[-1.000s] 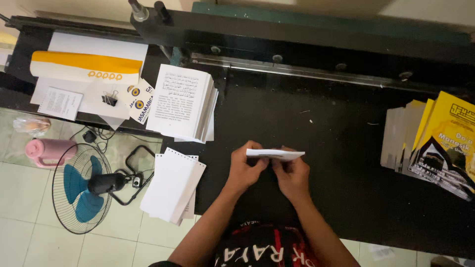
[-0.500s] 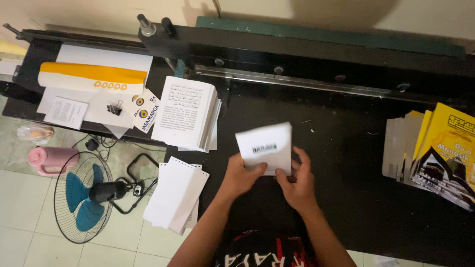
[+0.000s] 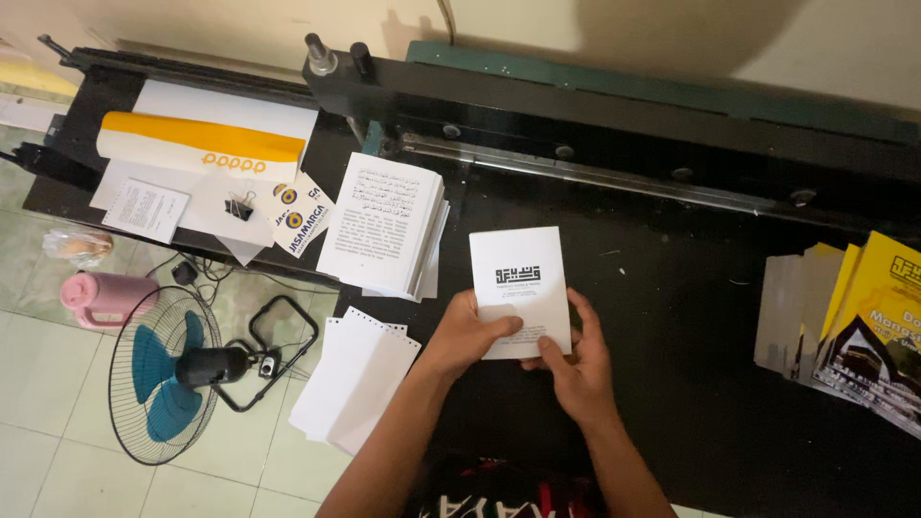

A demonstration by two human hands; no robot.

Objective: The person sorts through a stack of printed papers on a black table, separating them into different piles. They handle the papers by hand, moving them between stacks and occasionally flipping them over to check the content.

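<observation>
Both hands, the left hand (image 3: pixel 467 336) and the right hand (image 3: pixel 576 360), pinched one small white booklet (image 3: pixel 519 288) at frame centre; its cover was plain with a dark emblem.

A white booklet (image 3: pixel 519 291) with a small black emblem on its cover is held flat over the black table (image 3: pixel 672 317), gripped at its lower edge by the left hand (image 3: pixel 467 338) and the right hand (image 3: pixel 578 367). A white stack of printed pages (image 3: pixel 386 226) is seen just left of it. A fanned stack of yellow-and-black booklet covers (image 3: pixel 863 321) is laid at the table's right edge. On the left shelf, a rolled white sheet with an orange band (image 3: pixel 197 149) is placed; white cards with blue-and-yellow round logos (image 3: pixel 299 216) lie below it, and a small white printed slip (image 3: pixel 146 209) lies farther left.
</observation>
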